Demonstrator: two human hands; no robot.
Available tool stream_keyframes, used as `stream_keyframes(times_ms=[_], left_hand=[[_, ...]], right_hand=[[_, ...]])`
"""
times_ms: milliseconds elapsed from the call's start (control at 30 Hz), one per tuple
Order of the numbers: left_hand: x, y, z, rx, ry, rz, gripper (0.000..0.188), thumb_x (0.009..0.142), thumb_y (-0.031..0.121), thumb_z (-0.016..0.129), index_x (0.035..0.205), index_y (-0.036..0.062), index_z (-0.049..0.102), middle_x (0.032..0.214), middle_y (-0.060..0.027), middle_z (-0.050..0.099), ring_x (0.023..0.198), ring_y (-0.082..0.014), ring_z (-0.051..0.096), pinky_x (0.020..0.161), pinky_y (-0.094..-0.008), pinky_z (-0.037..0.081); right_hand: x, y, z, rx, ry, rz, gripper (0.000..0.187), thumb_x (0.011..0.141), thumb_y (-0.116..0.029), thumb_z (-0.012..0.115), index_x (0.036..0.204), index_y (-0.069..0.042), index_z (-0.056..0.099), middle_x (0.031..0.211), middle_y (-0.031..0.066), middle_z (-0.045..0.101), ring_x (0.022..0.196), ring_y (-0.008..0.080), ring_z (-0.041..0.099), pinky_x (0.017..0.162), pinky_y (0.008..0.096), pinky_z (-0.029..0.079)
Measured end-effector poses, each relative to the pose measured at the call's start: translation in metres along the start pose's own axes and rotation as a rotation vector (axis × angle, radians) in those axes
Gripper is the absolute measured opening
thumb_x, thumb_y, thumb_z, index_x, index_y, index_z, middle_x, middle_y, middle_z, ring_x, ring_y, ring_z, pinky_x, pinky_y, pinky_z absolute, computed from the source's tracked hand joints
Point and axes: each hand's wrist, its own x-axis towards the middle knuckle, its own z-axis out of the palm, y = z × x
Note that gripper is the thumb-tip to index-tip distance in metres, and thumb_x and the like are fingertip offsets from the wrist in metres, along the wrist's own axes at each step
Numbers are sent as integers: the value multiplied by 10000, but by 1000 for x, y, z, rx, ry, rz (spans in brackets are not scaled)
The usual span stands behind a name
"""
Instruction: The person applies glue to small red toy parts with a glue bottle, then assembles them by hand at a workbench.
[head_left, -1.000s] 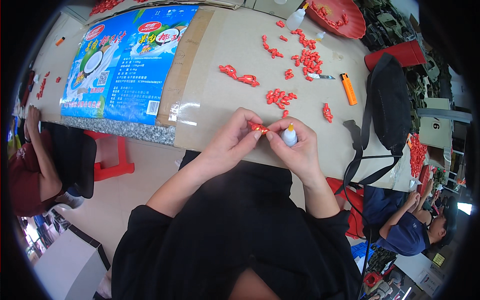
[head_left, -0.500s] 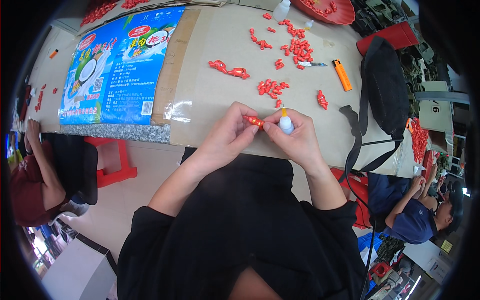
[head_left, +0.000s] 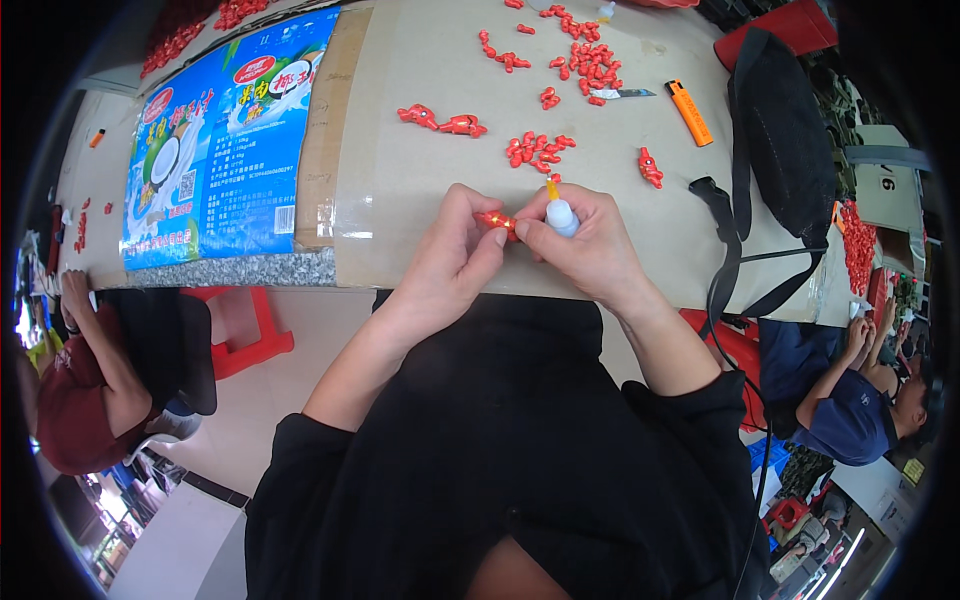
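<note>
Near the table's front edge, my left hand (head_left: 450, 255) pinches a small shiny red piece (head_left: 493, 222) with gold marks between thumb and fingers. The fingertips of my right hand (head_left: 592, 238) meet its right end. Tucked in that same right hand is a small white squeeze bottle (head_left: 562, 220), its yellow tip pointing up and away from me. Just beyond my hands lies a cluster of small red pieces (head_left: 538, 152). Two larger red pieces (head_left: 462, 125) rest to its left, and another red piece (head_left: 650, 167) to its right.
Farther back are a pile of red pieces (head_left: 597, 68), a knife blade (head_left: 622, 93) and an orange lighter (head_left: 690, 112). A black bag with straps (head_left: 785, 160) lies on the right. Blue printed cardboard (head_left: 225, 150) covers the left. People sit at both sides.
The whole view has shifted slightly. My right fingers still touch the red piece's end, and the bottle has tilted a little. Both hands keep their hold.
</note>
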Motion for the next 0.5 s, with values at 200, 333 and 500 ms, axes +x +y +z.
stream_keyframes(times_ms=[200, 333, 500], left_hand=[[0, 1, 0, 19, 8, -20, 147, 854, 28, 418, 976, 21, 336, 770, -29, 447, 675, -47, 411, 594, -199, 364], [0, 3, 0, 35, 6, -26, 155, 846, 24, 428, 964, 11, 329, 780, -47, 458, 681, -58, 422, 596, -215, 376], [-1, 3, 1, 41, 12, -11, 152, 847, 21, 426, 963, 11, 329, 781, -47, 459, 681, -56, 423, 596, -213, 376]], right_hand=[[1, 1, -1, 5, -8, -6, 96, 732, -92, 588, 701, -2, 573, 624, 4, 539, 610, 31, 455, 536, 205, 385], [1, 2, -1, -2, -6, -20, 98, 733, -95, 588, 704, -2, 575, 620, 4, 535, 607, 30, 451, 533, 204, 383], [1, 1, 0, 8, -9, -17, 109, 733, -96, 589, 688, -1, 563, 616, 1, 531, 604, 28, 447, 532, 202, 380]])
